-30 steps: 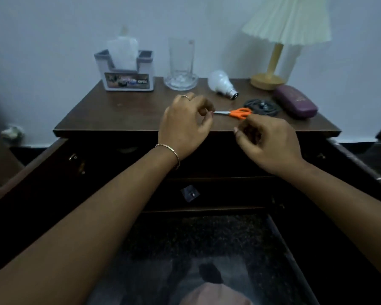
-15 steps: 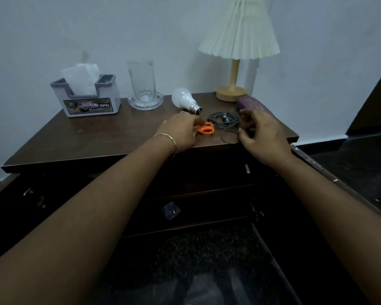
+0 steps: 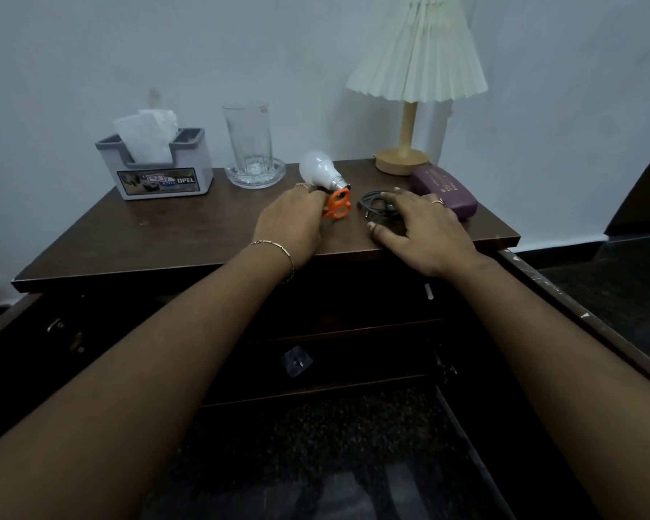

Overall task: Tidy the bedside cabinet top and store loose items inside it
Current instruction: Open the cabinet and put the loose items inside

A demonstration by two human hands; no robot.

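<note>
- I'm working with a dim, bluish picture; the wall [image 3: 166, 50] in the upper half of the frame is the brightest area, evenly lit with no hard glare.
- The lamp [image 3: 415, 58] at upper right looks unlit and throws a soft shadow on the wall just beside its stem.
- The lower half falls almost to black; I can barely read the cabinet [image 3: 353, 332] interior.
- Faint sheen on the cabinet top near the glass [image 3: 249, 140].
- Wide-angle stretch swells my forearms at the bottom corners.
- Fine grain in dark areas; centre reasonably sharp.
</note>
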